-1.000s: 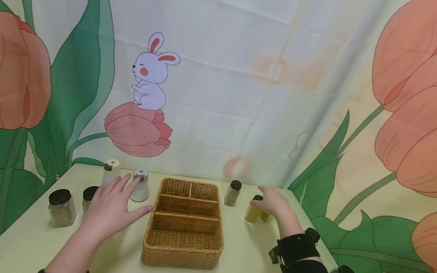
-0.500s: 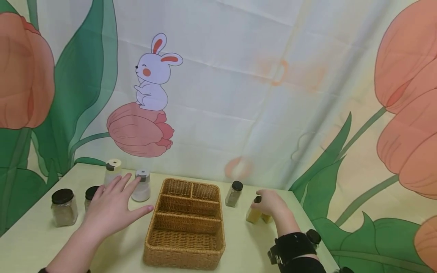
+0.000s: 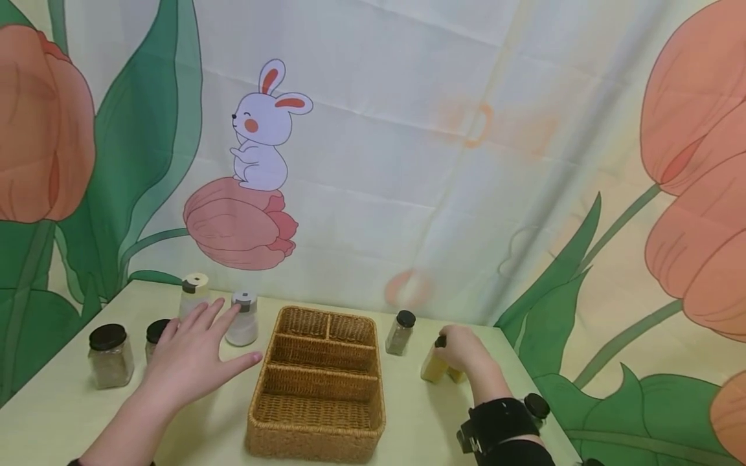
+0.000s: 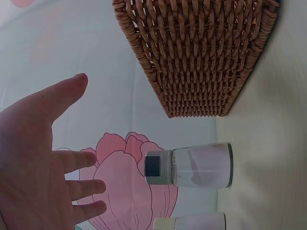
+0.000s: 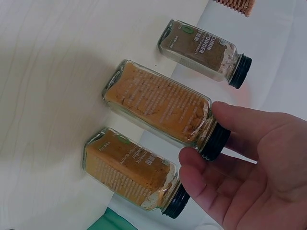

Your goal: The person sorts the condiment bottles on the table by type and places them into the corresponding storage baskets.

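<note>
Right hand [image 3: 467, 353], spread a second ago, now has fingers clamped on the amber jar [image 5: 157, 103] near its top | grip looks secured | jar at the basket's [image 3: 315, 443] 3 o'clock, seemingly on the surface [image 3: 408, 417] | left hand [image 3: 186, 362] at 9 o'clock, fingers apart

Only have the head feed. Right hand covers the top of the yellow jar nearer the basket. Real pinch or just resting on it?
Observer: Pinch. In the right wrist view, the right hand has the yellow jar between thumb and fingers at its capped end.
Operator: The other yellow jar, top hidden from me. Capped?
Observer: Yes, a black cap is on it.
Operator: And the lone jar just right of the basket, what's it labelled?
Observer: Its label reads "Cumin Powder".
</note>
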Available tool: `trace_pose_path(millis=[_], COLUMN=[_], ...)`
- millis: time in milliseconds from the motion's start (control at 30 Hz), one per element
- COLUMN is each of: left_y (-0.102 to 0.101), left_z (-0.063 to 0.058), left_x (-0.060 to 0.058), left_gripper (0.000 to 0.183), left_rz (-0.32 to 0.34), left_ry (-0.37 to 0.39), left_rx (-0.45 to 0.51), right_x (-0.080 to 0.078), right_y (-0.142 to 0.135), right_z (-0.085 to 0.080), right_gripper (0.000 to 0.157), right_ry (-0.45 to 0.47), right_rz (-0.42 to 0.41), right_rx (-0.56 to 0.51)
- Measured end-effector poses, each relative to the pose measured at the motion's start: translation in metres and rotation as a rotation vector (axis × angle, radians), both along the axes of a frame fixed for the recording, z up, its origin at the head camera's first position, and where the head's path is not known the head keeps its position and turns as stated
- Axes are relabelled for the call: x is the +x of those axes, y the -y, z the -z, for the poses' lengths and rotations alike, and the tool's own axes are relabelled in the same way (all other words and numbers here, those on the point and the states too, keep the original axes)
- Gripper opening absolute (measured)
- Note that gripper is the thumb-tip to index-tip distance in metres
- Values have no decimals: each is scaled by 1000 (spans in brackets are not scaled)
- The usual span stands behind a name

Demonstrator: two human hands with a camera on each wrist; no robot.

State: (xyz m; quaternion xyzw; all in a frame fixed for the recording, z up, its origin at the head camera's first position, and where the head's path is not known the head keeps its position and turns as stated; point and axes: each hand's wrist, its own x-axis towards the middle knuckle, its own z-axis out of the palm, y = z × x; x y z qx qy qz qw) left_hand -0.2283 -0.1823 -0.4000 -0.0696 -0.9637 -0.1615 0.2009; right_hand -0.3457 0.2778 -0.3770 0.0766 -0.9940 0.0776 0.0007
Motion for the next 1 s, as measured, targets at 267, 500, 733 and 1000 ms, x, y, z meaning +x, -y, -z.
trace_pose_path(millis=[267,500,733,1000], left_y=[1,1,1,4], left_z=[0,2,8,13], left_x=[0,0,-5,-6], left_gripper=[103,107,108,108], left_rz=[-5,-8,-12,-21], left_ry=[7,11,24,33], left_rx=[14,9,-13,-11], right_x=[-1,1,6,11], right_y=[1,1,1,7], right_z=[1,0,-13,-41], right_gripper=[39,38,40,42], right_ry=[-3,-17,-5,-29], right_rz=[5,-18,-14,-68], right_rx=[-3,7,-11,-33])
